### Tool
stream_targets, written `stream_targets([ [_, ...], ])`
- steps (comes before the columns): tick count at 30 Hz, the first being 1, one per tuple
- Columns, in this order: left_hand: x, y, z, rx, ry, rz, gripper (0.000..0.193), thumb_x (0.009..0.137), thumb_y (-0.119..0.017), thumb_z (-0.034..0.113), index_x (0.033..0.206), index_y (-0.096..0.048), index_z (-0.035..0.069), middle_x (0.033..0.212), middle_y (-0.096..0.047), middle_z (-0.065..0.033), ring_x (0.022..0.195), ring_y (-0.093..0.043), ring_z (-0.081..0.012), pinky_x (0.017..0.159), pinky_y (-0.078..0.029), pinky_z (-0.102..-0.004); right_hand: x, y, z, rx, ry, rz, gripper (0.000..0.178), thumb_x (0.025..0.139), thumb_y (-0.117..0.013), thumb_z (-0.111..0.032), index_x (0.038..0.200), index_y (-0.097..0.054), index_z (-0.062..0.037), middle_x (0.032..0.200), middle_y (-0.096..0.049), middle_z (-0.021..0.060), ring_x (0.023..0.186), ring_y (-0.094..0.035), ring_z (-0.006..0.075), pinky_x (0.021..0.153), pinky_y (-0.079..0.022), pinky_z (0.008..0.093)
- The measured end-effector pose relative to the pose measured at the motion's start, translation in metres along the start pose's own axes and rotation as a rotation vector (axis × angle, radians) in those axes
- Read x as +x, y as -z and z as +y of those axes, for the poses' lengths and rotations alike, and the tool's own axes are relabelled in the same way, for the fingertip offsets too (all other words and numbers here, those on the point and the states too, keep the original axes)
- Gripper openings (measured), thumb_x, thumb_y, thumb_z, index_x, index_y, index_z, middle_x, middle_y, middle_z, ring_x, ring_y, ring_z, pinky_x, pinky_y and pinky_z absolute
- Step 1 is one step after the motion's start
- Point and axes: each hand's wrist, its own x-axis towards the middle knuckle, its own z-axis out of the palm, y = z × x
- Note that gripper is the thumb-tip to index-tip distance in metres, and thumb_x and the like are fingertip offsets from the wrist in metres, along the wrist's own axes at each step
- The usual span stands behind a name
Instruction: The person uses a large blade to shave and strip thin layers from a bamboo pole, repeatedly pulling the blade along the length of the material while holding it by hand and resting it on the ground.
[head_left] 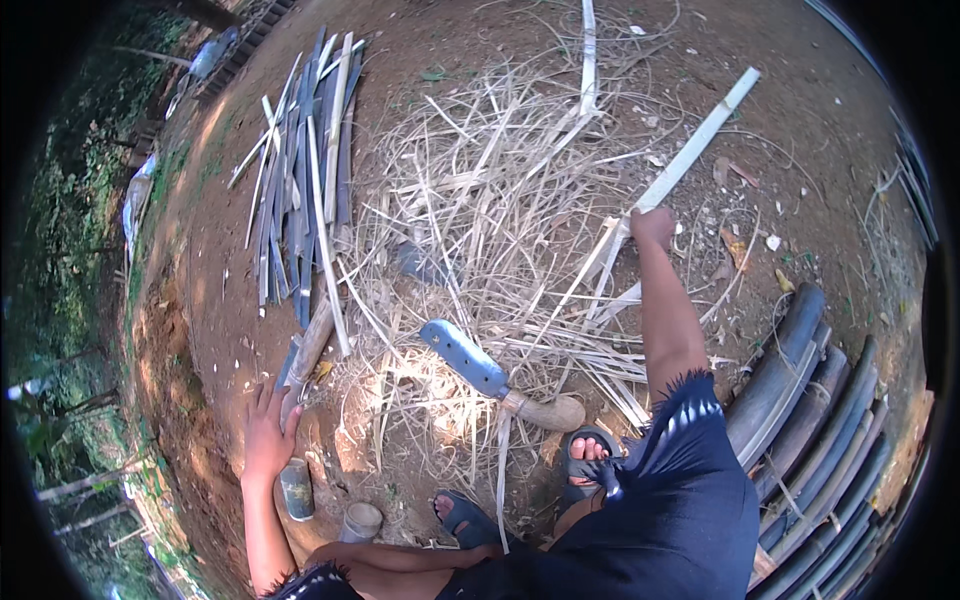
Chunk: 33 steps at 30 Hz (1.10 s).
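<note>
My right hand (652, 226) is stretched forward and closed around a long pale bamboo strip (700, 138) that runs from the far right down into the shavings. Flat on the dirt at the lower left, my left hand (268, 432) has its fingers spread and holds nothing. It lies just below a short wooden log (311, 345). Between my arms a big knife (470, 360) with a blue blade and a thick wooden handle (548, 412) lies on the ground. My sandalled feet (590, 452) are right below the knife.
A tangled heap of thin dry bamboo shavings (480, 190) covers the middle ground. A stack of flat dark and pale strips (305, 160) lies at upper left. Split bamboo halves (800, 400) are piled at right. Two small cylinders (298, 490) stand by my left wrist.
</note>
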Motion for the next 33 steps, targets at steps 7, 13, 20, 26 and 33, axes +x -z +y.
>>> stream_targets([
  [7, -0.111, -0.032, 0.023, -0.467, 0.28, -0.167, 0.043, 0.094, -0.066, 0.03, 0.128, -0.058, 0.006, 0.136, -0.055, -0.0223, 0.129, -0.049, -0.0414, 0.107, -0.039, -0.0462, 0.034, -0.023, 0.002, 0.265, -0.033, 0.144, 0.038, 0.078, -0.065, -0.019, 0.102, -0.069, 0.0099, 0.104, -0.071, 0.0259, 0.098, -0.07, 0.0371, 0.089, -0.054, 0.0419],
  [13, -0.074, -0.031, 0.07, -0.632, -0.01, 0.074, 0.047, 0.097, -0.062, 0.032, 0.132, -0.053, 0.002, 0.129, -0.058, -0.0269, 0.12, -0.054, -0.0435, 0.102, -0.043, -0.0461, 0.168, 0.118, 0.105, 0.384, 0.061, -0.176, 0.031, 0.086, -0.059, -0.016, 0.106, -0.064, 0.0062, 0.086, -0.066, 0.0148, 0.074, -0.069, 0.0297, 0.064, -0.056, 0.0485],
  [20, -0.129, -0.032, 0.06, -0.609, 0.007, 0.039, 0.051, 0.097, -0.06, 0.035, 0.134, -0.05, 0.002, 0.127, -0.059, -0.0273, 0.119, -0.055, -0.0453, 0.102, -0.043, -0.0486, -0.049, 0.174, 0.074, 1.034, 0.093, -0.469, 0.018, 0.1, -0.054, -0.016, 0.111, -0.055, -0.0016, 0.088, -0.063, 0.0108, 0.066, -0.063, 0.0219, 0.057, -0.053, 0.0401],
  [26, -0.151, -0.03, 0.047, -0.704, -0.05, 0.19, 0.045, 0.097, -0.061, 0.029, 0.13, -0.053, 0.001, 0.127, -0.059, -0.0271, 0.119, -0.055, -0.0446, 0.103, -0.042, -0.0472, -0.21, 0.277, 0.033, 1.407, 0.428, -0.489, 0.035, 0.099, -0.06, -0.015, 0.128, -0.043, -0.0036, 0.108, -0.062, 0.0077, 0.104, -0.063, 0.0234, 0.092, -0.051, 0.041],
  [33, -0.187, 0.037, 0.016, -0.838, -0.074, 0.707, 0.039, 0.096, -0.064, 0.025, 0.125, -0.058, 0.0, 0.132, -0.058, -0.0204, 0.125, -0.055, -0.0361, 0.108, -0.04, -0.0421, -0.366, 0.345, -0.019, 1.336, 0.805, -1.054, 0.028, 0.1, -0.057, -0.007, 0.125, -0.045, -0.007, 0.107, -0.068, 0.0127, 0.101, -0.068, 0.0258, 0.09, -0.057, 0.0409],
])
